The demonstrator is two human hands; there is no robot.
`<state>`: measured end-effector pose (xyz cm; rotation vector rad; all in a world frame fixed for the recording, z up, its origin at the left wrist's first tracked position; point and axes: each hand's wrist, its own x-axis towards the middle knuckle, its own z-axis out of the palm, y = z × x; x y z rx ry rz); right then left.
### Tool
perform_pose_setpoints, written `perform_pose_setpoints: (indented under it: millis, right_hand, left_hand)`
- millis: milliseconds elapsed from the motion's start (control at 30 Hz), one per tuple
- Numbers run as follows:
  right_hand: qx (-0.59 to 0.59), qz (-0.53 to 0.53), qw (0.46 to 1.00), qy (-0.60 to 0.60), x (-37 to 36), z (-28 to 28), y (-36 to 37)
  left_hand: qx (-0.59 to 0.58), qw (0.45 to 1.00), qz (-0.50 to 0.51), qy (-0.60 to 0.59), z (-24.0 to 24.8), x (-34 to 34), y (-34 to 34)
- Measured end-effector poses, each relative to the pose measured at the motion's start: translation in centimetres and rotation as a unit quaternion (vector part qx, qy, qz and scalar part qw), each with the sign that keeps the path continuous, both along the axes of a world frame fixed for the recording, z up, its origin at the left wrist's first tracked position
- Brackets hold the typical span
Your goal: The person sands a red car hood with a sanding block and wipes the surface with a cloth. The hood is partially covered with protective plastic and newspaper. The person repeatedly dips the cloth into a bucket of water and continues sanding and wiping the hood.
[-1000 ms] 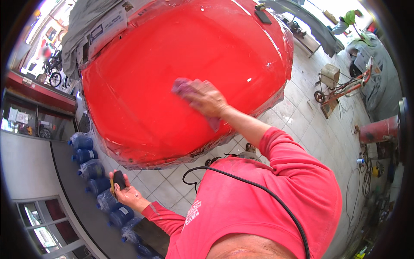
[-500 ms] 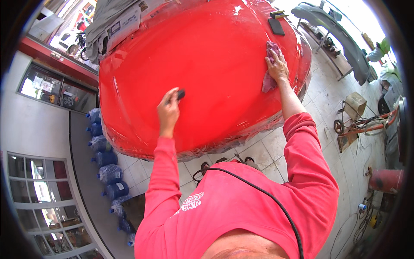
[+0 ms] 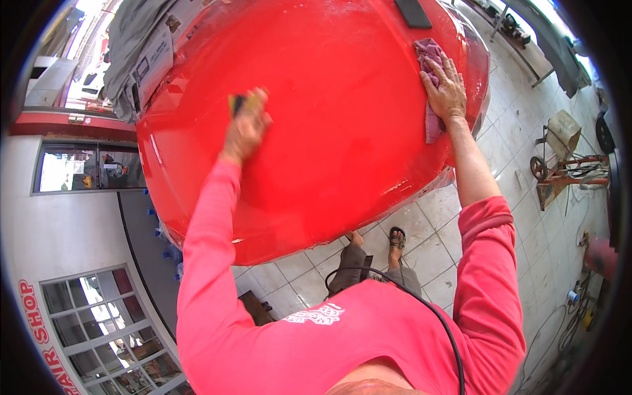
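**Left hand shifted toward the hood's left edge; right hand kept by its right edge**

Since half a second ago, the left hand [image 3: 243, 135] has been carried from near the middle of the red hood [image 3: 316, 158] toward its left edge. A yellow-and-black block [image 3: 237, 104] is gripped in its fingers, over the left half of the hood and well in from the near edge. The hand is blurred, so whether the block is touching the paint cannot be told.

The left arm, covered by a pink sleeve [image 3: 209, 240], is stretched forward almost straight. The right arm is also reached forward, its forearm [image 3: 475, 161] bared below a pushed-up cuff and angled slightly inward to the wrist.

The right hand [image 3: 447, 95] is laid palm down, fingers extended and slightly spread, and the crumpled purple cloth [image 3: 432, 125] is pinned beneath it just inside the hood's right edge. Beyond the cloth, toward the far right corner, a dark flat pad [image 3: 413, 12] is seen lying on the hood.
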<state>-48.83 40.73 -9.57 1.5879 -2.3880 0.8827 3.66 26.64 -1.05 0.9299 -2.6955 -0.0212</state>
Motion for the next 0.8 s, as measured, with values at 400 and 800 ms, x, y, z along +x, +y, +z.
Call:
perform_pose_setpoints:
  millis: [400, 800]
  right_hand:
    - [-0.047, 0.001, 0.999, -0.014, 0.9, -0.3, -0.6]
    - [-0.008, -0.064, 0.997, -0.035, 2.9, 0.0, -3.3]
  left_hand:
    - [0.079, 0.988, 0.051, -0.120, -1.6, 4.1, 22.3]
    - [-0.029, 0.983, 0.183, -0.001, -1.5, 6.3, -1.4]
